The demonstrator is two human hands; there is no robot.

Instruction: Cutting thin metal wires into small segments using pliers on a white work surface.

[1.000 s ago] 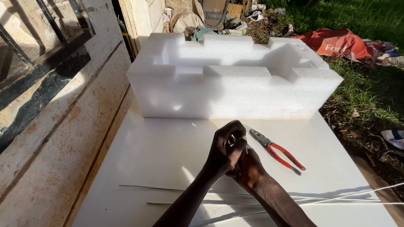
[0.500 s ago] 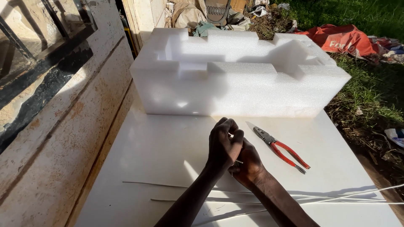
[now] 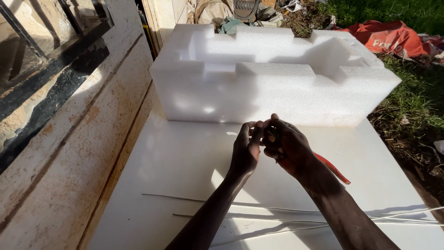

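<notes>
The 2 hands meet above the middle of the white table (image 3: pixel 175 166), fingertips pressed together. The left hand (image 3: pixel 246 150) is curled with its fingers pinched against a small dark object (image 3: pixel 272 134) that the right hand (image 3: pixel 286 148) closes around; what the object is cannot be told, since the fingers hide most of it. Just behind the right wrist lie red-handled pliers (image 3: pixel 330 167), partly covered by the forearm. Far from the person stands a big white foam block (image 3: pixel 273 78), and near the person thin white wires (image 3: pixel 296 217) lie across the table and run off to the right.

The grip looks like the weak point: the piece is tiny and held only by fingertips, so a twist or pull could flick it out, and on the right it could land in the grass (image 3: pixel 416 115) and litter. A forearm dropping back could also snag the wires or nudge the pliers.
</notes>
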